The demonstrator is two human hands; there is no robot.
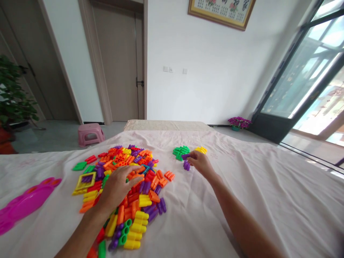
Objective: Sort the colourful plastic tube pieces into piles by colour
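My left hand [119, 184] rests over a big heap of plastic building blocks [134, 208] in orange, red, yellow, green and purple. Its fingers are spread, and orange pieces lie right under them. To the right of the heap, my right hand [197, 160] pinches a purple block [185, 156]. Just below that block, another purple block [186, 165] lies on the cloth. A small cluster of green blocks [180, 152] sits beside my right fingertips, and yellow blocks [201, 149] show behind the hand, partly hidden by it.
A pale patterned cloth [258, 186] with folds covers the surface. At the left lies a magenta plastic tray [29, 202]. A yellow square frame [85, 181] sits at the heap's left side. Beyond are a pink stool [91, 134], a door [116, 64] and potted purple flowers [239, 122].
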